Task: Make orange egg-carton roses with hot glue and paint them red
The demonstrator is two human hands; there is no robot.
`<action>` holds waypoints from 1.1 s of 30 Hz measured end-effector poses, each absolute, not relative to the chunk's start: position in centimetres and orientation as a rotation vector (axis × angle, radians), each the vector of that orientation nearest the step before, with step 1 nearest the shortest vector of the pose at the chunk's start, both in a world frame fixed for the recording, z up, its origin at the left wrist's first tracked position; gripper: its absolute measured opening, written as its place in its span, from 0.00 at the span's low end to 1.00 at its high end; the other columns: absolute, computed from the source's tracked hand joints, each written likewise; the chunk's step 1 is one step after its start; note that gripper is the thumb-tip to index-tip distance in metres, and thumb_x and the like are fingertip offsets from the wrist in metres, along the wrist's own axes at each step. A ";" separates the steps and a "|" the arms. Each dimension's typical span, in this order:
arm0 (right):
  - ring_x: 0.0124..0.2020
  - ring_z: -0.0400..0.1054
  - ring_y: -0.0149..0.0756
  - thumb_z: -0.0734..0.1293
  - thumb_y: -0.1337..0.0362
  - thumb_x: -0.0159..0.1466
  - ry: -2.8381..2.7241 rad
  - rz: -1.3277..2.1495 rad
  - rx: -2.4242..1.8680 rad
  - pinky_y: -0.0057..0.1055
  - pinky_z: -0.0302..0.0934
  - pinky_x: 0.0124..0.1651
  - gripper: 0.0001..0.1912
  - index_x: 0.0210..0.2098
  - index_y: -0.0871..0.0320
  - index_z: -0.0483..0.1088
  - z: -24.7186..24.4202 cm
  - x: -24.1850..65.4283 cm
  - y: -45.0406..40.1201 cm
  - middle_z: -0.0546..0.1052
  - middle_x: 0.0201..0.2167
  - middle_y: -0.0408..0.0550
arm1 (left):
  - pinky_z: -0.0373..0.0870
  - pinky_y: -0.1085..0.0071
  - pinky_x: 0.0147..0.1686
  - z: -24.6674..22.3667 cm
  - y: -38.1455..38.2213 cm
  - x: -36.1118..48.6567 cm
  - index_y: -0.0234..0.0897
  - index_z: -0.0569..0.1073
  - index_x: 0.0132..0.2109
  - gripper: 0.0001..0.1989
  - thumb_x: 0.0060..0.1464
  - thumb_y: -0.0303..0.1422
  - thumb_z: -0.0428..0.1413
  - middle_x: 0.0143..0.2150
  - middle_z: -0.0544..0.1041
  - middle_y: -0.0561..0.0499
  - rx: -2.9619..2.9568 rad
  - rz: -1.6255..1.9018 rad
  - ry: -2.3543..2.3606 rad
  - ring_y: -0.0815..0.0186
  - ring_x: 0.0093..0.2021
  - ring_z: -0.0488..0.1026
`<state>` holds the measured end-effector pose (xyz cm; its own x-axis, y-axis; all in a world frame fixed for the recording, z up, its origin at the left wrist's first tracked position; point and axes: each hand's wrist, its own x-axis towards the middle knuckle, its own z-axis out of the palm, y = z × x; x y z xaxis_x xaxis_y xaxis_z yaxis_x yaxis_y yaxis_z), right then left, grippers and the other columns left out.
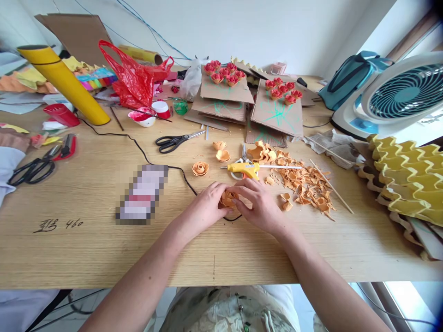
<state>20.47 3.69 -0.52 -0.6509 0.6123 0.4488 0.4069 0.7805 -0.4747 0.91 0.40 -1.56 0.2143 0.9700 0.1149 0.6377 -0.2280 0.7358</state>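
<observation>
Between both hands sits an orange carton flower, just above the table's middle. My left hand closes around its left side, fingers bent. From the right, my right hand pinches its petals with thumb and fingers. A yellow glue gun lies just beyond the hands, over a pair of white-handled scissors. Another orange flower rests to the left, near two cup-shaped orange pieces, one a petal cup. Torn orange carton scraps lie on the right.
Black scissors lie ahead on the left, by a black cable. Cardboard sheets with red flowers stand at the back. Yellow egg trays and a fan occupy the right. A pixelated object lies left; another person's sleeve shows beyond.
</observation>
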 end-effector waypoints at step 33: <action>0.41 0.71 0.41 0.67 0.65 0.72 -2.435 0.365 -0.744 0.40 0.62 0.46 0.06 0.43 0.55 0.78 -0.9 20.1 3.8 0.80 0.41 0.49 | 0.71 0.63 0.47 -1.1 0.3 0.9 0.38 0.72 0.44 0.11 0.54 0.25 0.62 0.43 0.74 0.49 1.993 0.647 1.502 0.57 0.44 0.75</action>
<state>20.05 3.80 -0.88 -0.6879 0.5811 0.4349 0.4282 0.8087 -0.4032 0.94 0.26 -1.14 0.2575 0.9651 0.0470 0.6969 -0.2192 0.6828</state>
